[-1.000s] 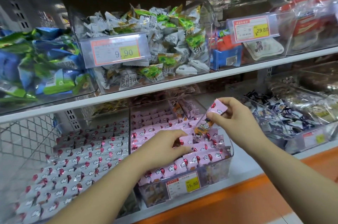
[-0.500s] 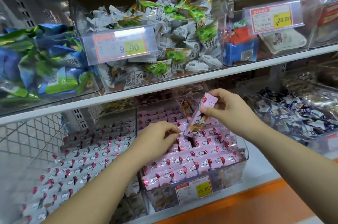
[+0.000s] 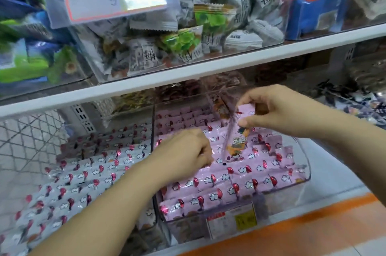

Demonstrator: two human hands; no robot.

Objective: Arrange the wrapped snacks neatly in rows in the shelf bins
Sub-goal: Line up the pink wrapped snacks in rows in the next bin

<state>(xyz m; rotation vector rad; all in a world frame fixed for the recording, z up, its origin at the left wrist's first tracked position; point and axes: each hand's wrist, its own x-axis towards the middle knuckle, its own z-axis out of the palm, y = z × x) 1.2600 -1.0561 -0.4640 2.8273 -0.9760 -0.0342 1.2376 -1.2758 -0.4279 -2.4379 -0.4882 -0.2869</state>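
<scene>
Head view, the only one. Right hand (image 3: 277,111) raised over the clear bin (image 3: 302,157) on the lower shelf, thumb and fingertips pinching the top end of one pink snack (image 3: 238,136); the pack hangs nearly upright, slightly tilted, its lower end just above or brushing the rows of pink packs (image 3: 240,174) (motion blur, cannot tell which). Left hand (image 3: 186,153) lies knuckles-up at the bin's left side, fingers curled down into the rows; fingertips hidden, so cannot tell whether it pinches a pack or only presses them aside. The rows run across the bin, stepped front to back, fairly even. White-wrapped packs (image 3: 83,174) lie in similar rows in the bin to the left. Price tag (image 3: 231,222) on the bin front, unreadable. Upper shelf (image 3: 188,71) carries bins of grey and green pillow packs (image 3: 188,42). Handling, by judgement: the snack looks light, a slim stick in glossy film, likely slippery and easily creased, with contents that may crush if squeezed. Best taken at the crimped end seal or lightly across the flat sides, then slid down into a gap held open by the other hand.
</scene>
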